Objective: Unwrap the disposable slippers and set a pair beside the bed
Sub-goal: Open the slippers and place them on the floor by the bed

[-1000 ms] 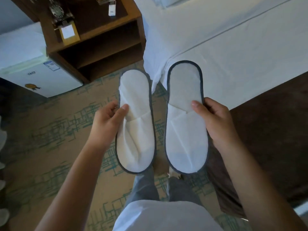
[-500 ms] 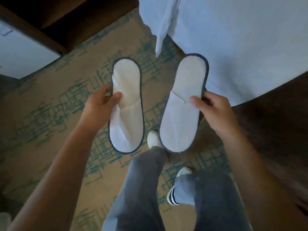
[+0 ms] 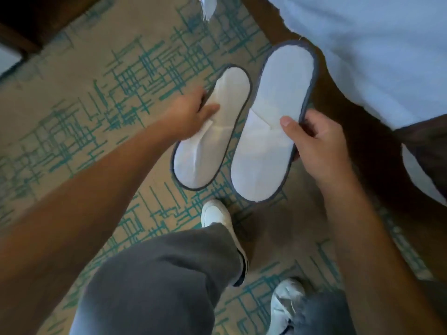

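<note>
Two white disposable slippers with grey edging are out of any wrapper, held side by side above the carpet. My left hand (image 3: 191, 114) grips the left slipper (image 3: 212, 139) at its outer edge, thumb on top. My right hand (image 3: 316, 146) holds the right slipper (image 3: 268, 131) by its right edge, thumb on the strap. Both slippers tilt, toe ends toward me. The bed (image 3: 377, 52), covered in white sheets, fills the upper right, just beyond the right slipper.
Patterned beige and teal carpet (image 3: 96, 112) covers the floor. A dark brown bed base (image 3: 362, 151) runs under the sheets. My legs in grey trousers (image 3: 169, 274) and white sneakers (image 3: 215, 213) stand below the slippers. Dark wooden furniture (image 3: 29, 22) sits at top left.
I have bent lower and stepped toward the bed. Both slippers came down closer to the floor and nearer together. The nightstand has slid out of view.
</note>
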### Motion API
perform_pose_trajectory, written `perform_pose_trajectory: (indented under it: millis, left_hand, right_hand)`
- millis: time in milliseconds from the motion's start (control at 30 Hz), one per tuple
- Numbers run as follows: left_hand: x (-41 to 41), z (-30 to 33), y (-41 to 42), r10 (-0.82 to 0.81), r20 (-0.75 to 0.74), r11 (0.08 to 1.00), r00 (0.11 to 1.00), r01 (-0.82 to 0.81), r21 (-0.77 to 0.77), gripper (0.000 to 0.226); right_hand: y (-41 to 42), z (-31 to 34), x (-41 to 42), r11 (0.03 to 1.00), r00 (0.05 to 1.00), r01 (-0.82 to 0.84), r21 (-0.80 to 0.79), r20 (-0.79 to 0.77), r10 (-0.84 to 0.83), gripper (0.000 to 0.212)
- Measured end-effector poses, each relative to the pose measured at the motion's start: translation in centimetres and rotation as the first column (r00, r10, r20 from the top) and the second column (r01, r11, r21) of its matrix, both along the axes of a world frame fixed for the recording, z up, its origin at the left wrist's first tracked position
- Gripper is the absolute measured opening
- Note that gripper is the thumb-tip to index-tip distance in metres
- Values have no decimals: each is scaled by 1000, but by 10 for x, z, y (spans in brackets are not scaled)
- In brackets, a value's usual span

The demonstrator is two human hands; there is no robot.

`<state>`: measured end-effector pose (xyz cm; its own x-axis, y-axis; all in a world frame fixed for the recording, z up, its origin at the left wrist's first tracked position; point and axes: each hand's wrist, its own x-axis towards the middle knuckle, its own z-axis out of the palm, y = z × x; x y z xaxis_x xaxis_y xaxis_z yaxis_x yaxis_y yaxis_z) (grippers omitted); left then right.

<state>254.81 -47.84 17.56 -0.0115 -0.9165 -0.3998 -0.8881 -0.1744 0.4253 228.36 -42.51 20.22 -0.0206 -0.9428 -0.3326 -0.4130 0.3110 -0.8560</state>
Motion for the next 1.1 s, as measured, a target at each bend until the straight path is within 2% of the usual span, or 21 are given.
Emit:
perform_pose_trajectory:
  millis: [67,167,233,300,367,467,533,600,700,833,1000,1100]
  left_hand:
    - [-1,-16,-9,0,-12,999,1000,-1,-40,27]
    - [4,-39,-6,32,-52,992,998,-38,-120,32]
    - [7,-42,2,27,-78,991,997,-37,-126,35]
    - [11,-33,11,28,-87,994,996,-37,-103,36]
    - [16,-17,17,55,-80,992,995,-63,-106,36]
    - [19,6,19,107,-55,972,993,-116,-202,43]
    - [14,11,25,124,8,965,992,-118,-236,50]
    - [3,13,35,106,110,978,988,-84,-191,56]
    - [-4,12,45,60,223,996,973,-44,-73,62]
    - [15,5,62,83,177,996,981,-86,10,65]
    - [50,1,56,85,206,996,975,-88,7,53]
    - [60,-5,38,63,222,997,973,-54,-46,45]
  right_hand:
    - [-9,-14,-5,1000,1000,-2,-30,14,2,28]
    - [-24,-32,-14,997,1000,-6,-73,6,7,23]
    - [-30,-35,-11,996,998,25,-90,60,-19,13]
    - [-30,-29,2,994,996,-21,-106,80,29,10]
    - [-27,-20,11,989,994,-81,-122,66,90,15]
    - [-23,-5,7,984,993,-90,-154,55,100,23]
    - [-21,2,1,985,997,-69,-161,34,75,29]
    - [-21,5,-7,986,999,-39,-160,26,44,35]
    - [-18,-1,-19,996,996,24,-87,85,-17,31]
    - [-21,-11,-29,998,984,55,-23,170,-50,31]
    - [-34,-30,-29,998,983,-49,48,178,39,10]
    - [-29,-57,-22,980,979,-32,196,204,-9,13]
